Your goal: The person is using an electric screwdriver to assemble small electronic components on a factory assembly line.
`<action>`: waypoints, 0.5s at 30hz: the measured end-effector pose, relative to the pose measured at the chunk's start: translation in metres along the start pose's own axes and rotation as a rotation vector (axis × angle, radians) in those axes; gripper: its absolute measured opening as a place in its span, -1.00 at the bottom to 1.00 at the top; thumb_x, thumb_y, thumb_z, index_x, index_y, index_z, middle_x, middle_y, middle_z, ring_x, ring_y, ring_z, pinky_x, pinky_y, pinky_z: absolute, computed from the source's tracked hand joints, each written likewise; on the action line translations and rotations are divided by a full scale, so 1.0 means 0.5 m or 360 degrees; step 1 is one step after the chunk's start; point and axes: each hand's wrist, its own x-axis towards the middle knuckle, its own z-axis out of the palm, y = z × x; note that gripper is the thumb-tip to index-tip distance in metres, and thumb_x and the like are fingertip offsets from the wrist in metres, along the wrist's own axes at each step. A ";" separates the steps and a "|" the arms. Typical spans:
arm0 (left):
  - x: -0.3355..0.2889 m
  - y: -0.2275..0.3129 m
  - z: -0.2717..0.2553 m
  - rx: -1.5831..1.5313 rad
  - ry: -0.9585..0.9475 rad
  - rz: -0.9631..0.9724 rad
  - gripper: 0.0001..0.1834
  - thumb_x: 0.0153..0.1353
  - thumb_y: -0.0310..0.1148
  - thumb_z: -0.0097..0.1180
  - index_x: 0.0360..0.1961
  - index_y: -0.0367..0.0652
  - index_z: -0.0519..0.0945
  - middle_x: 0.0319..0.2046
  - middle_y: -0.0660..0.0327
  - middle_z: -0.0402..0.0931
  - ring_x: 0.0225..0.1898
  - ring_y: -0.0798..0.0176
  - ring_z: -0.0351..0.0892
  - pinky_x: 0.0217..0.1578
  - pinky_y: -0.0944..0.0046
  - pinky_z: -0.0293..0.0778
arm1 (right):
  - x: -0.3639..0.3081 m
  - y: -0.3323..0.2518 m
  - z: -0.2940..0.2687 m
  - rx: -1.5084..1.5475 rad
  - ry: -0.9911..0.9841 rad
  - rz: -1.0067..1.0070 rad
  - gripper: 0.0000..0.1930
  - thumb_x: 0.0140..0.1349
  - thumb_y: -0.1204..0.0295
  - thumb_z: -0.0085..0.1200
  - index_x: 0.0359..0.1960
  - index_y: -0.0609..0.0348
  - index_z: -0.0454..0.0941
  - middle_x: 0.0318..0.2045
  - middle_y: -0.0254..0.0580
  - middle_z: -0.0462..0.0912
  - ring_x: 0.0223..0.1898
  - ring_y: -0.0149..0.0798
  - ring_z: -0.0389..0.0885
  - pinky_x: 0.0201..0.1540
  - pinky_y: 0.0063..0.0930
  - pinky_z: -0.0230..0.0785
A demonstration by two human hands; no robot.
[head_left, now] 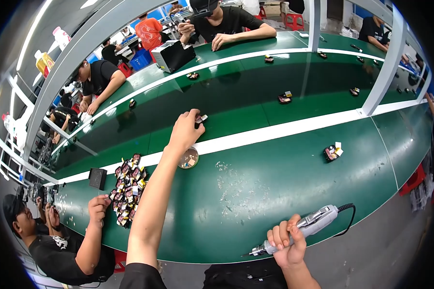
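My left hand (184, 131) stretches out over the conveyor belt, its fingers closed on a small black part (200, 118) with a pale tab. Just below that wrist stands a round dish (189, 159) holding small bits. In my right hand (288, 241), near the front edge of the bench, I grip a grey electric screwdriver (318, 220), its bit pointing left and its cord trailing at the right. Many tiny screws (241, 190) lie scattered on the green bench between my hands. Another black part (332, 152) with a white tab sits apart on the right.
Left of my forearm is a heap of similar black parts (126, 192), which a co-worker's hand (99, 208) touches. A black box (98, 178) stands behind it. More parts (285, 98) ride on the belt (236, 101). A grey frame post (388, 62) rises at right. People sit across the belt.
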 end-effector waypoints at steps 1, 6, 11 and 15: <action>-0.019 0.022 -0.011 -0.0003 -0.0014 0.0008 -0.56 0.04 -0.42 0.15 0.00 -0.25 0.45 -0.11 -0.01 0.50 -0.04 -0.01 0.47 -0.02 0.12 0.40 | -0.003 -0.001 -0.002 -0.0003 0.0014 0.0008 -0.91 0.30 0.38 -0.06 -0.35 0.01 0.30 -0.73 -0.39 0.23 -0.69 -0.43 0.25 -0.46 -0.45 0.18; -0.188 0.124 -0.072 -0.0285 -0.0031 0.0527 -0.50 -0.10 -0.58 0.19 -0.03 -0.23 0.46 -0.13 0.08 0.51 -0.05 0.00 0.44 0.02 0.13 0.37 | 0.013 -0.003 -0.005 -0.0010 -0.0019 0.0002 -0.90 0.31 0.38 -0.07 -0.36 0.02 0.30 -0.74 -0.39 0.23 -0.69 -0.44 0.25 -0.47 -0.46 0.17; -0.407 0.178 -0.132 -0.0344 -0.0297 0.0419 -0.37 -0.24 -0.67 0.17 0.01 -0.21 0.48 0.02 0.12 0.49 -0.04 -0.04 0.43 0.03 0.09 0.37 | 0.022 0.002 0.002 0.0005 -0.0107 -0.0049 -0.88 0.32 0.38 -0.09 -0.35 0.04 0.27 -0.72 -0.40 0.23 -0.70 -0.45 0.23 -0.46 -0.48 0.18; -0.503 0.195 -0.112 -0.0285 -0.0426 0.0385 -0.36 -0.21 -0.70 0.13 0.05 -0.28 0.46 0.10 0.06 0.41 -0.02 -0.05 0.40 0.01 0.08 0.39 | 0.029 0.010 0.006 -0.0031 -0.0052 -0.0008 -0.88 0.32 0.37 -0.09 -0.36 0.04 0.27 -0.72 -0.41 0.22 -0.71 -0.46 0.23 -0.47 -0.49 0.19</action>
